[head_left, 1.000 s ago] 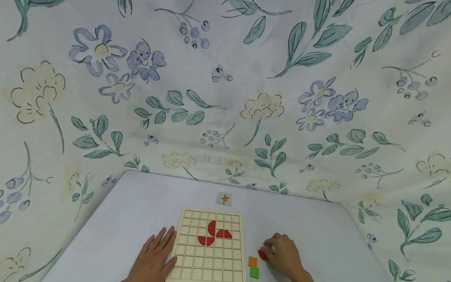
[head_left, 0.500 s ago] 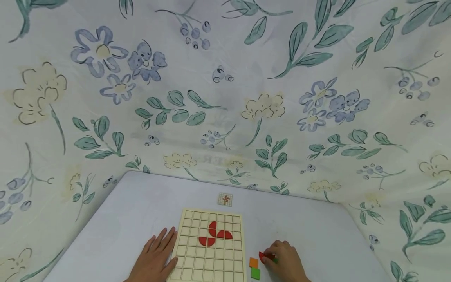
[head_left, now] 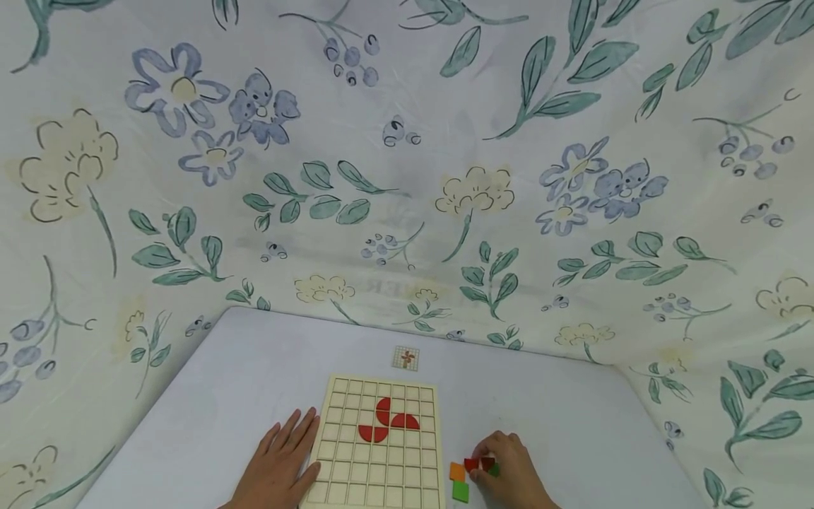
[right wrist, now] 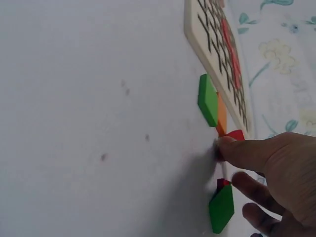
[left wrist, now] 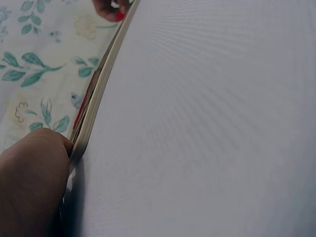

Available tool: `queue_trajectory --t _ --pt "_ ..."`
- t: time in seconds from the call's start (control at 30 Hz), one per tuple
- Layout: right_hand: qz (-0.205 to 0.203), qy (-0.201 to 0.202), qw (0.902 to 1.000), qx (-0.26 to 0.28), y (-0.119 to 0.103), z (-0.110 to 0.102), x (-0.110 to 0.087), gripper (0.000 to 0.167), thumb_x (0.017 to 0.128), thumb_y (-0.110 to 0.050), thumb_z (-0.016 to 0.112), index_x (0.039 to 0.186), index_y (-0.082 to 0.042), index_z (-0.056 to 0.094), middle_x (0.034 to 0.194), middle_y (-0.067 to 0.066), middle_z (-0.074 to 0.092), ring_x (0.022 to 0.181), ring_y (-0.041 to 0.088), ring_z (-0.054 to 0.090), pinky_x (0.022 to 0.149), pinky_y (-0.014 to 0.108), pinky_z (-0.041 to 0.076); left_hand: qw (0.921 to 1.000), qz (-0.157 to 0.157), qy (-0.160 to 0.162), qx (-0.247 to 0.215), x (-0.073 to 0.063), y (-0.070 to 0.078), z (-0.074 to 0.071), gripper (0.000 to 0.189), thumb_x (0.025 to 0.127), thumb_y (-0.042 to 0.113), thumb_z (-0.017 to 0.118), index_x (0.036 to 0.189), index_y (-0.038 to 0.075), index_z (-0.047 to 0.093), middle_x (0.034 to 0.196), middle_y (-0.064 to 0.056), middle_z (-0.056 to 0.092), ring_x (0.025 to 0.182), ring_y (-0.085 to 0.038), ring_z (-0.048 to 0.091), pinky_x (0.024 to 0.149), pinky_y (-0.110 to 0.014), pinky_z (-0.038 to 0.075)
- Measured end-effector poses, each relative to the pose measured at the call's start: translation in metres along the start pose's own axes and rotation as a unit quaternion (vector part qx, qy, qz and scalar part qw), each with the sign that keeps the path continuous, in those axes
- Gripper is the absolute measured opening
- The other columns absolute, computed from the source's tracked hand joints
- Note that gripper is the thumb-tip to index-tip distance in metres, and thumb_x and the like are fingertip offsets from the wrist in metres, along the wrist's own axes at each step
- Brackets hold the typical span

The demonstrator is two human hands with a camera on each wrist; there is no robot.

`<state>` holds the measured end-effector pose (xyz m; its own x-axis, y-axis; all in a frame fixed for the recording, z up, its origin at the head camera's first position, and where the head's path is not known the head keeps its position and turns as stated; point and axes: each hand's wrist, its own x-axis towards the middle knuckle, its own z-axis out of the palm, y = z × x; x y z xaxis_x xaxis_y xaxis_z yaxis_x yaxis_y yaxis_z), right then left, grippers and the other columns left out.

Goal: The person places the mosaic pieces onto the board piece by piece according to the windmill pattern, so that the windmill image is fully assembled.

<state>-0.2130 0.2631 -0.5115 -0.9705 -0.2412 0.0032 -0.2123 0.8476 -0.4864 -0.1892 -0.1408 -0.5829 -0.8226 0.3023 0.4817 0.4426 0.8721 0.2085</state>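
A cream gridded board [head_left: 356,474] lies on the table with several red quarter-round pieces [head_left: 405,422] set in its upper cells. My left hand [head_left: 273,459] rests along the board's left edge, fingers straight, thumb reaching over the rim. Right of the board, my right hand [head_left: 509,470] pinches a red piece [head_left: 471,464] at its thumb tip [right wrist: 228,144]; the index finger is mostly hidden behind it in the right wrist view. Under that hand lie another red piece [head_left: 487,463] and a dark green tile [right wrist: 221,210], partly covered in the head view.
An orange tile [head_left: 457,471] and a light green tile [head_left: 461,491] lie between the board and my right hand. A small pattern card [head_left: 405,358] sits beyond the board's far edge. Floral cloth [head_left: 407,212] hangs behind the white table [head_left: 267,367].
My right hand has shifted slightly down. The red piece at its fingertips has turned, and a second red piece and the dark green tile have come into sight. The left hand stays put.
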Motion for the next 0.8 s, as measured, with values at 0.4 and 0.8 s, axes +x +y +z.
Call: queue_trajectory --t 0.4,0.8 --pt "0.034 0.041 0.9823 0.180 -0.020 -0.017 0.026 0.015 0.085 -0.005 0.075 0.100 -0.006 0.074 0.084 -0.004 0.066 0.072 0.016 0.059 0.064 0.025 0.050 1.0000 -0.002 0.002 -0.003 -0.001 0.000 0.000 0.068 0.091 0.038 0.066 0.143 -0.001 0.048 0.150 -0.015 0.043 0.142 -0.028 0.028 0.114 -0.028 -0.008" --pt "0.022 0.085 0.9787 0.185 -0.035 -0.026 0.041 0.015 0.091 -0.002 0.069 0.104 -0.007 0.073 0.094 -0.005 0.069 0.088 0.016 0.062 0.076 0.028 0.052 0.9995 0.013 0.025 0.015 0.000 -0.003 0.006 0.068 0.089 0.039 0.068 0.142 -0.001 0.050 0.148 -0.015 0.046 0.145 -0.024 0.023 0.115 -0.030 -0.007"
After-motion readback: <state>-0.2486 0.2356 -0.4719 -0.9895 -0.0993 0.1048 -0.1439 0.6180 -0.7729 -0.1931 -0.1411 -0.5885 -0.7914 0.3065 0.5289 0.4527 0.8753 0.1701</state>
